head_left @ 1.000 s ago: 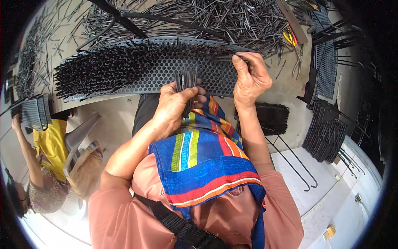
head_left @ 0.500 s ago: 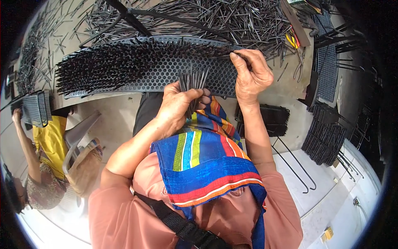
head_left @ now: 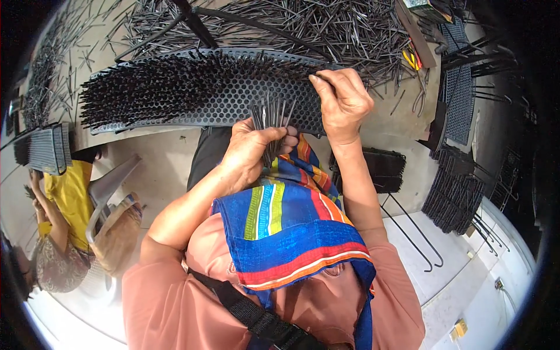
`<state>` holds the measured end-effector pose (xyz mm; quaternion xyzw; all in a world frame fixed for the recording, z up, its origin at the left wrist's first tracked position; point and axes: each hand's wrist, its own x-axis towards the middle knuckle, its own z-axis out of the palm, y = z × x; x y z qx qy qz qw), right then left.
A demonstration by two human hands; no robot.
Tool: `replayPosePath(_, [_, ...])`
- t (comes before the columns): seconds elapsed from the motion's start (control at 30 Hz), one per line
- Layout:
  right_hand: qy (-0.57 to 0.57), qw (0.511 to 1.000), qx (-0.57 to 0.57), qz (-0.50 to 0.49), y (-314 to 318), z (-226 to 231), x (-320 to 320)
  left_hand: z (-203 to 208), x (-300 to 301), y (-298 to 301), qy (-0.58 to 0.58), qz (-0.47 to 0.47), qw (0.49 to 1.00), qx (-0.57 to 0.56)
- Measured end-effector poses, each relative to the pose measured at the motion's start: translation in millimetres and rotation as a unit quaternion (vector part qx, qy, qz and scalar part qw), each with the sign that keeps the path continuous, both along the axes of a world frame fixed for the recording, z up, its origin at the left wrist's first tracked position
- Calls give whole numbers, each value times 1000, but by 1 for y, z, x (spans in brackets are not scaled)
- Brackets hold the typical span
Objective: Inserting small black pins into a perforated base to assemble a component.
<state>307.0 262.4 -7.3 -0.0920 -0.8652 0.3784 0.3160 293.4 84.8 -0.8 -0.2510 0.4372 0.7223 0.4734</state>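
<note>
A curved grey perforated panel point(head_left: 233, 111) lies across the near edge of the table. Thin black strips point(head_left: 146, 87) stand densely in the holes over its left part and along its far edge. In front of the panel, my left hand point(head_left: 248, 146) is closed round a bundle of dark thin strips point(head_left: 271, 116), their ends pointing up. My right hand point(head_left: 344, 102) pinches thumb and forefinger together at the right end of the far row, on a thin black strip mostly hidden by the fingers. The bare holes between my hands show plainly.
Loose dark strips point(head_left: 274, 29) cover the table beyond the panel, under a black metal frame point(head_left: 195, 23). Pliers point(head_left: 419, 81) with coloured handles lie at the right. Another person point(head_left: 61, 245) works at far left with a similar panel point(head_left: 44, 150). Black racks point(head_left: 458, 186) stand lower right.
My right hand has shifted slightly left along the far row, still pinched. The left hand keeps the bundle in nearly the same place. At left, the other person's arms have lowered.
</note>
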Motion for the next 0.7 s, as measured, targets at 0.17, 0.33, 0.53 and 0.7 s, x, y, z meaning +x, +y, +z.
replayPosePath(0.17, [-8, 999, -26, -20, -1, 0, 2, 2, -3, -1, 15, -8, 1000, -1])
replayPosePath(0.33, [-36, 999, -19, -18, -7, 10, 8, 0, -5, -4, 12, -3, 1000, 22])
replayPosePath(0.53, [-252, 814, -512, 109, -22, 2, 22, 11, -10, -6, 35, -42, 998, 26])
replayPosePath(0.7, [-285, 765, -562, 130, -20, 0, 19, 8, -6, -11, 50, -27, 998, 37])
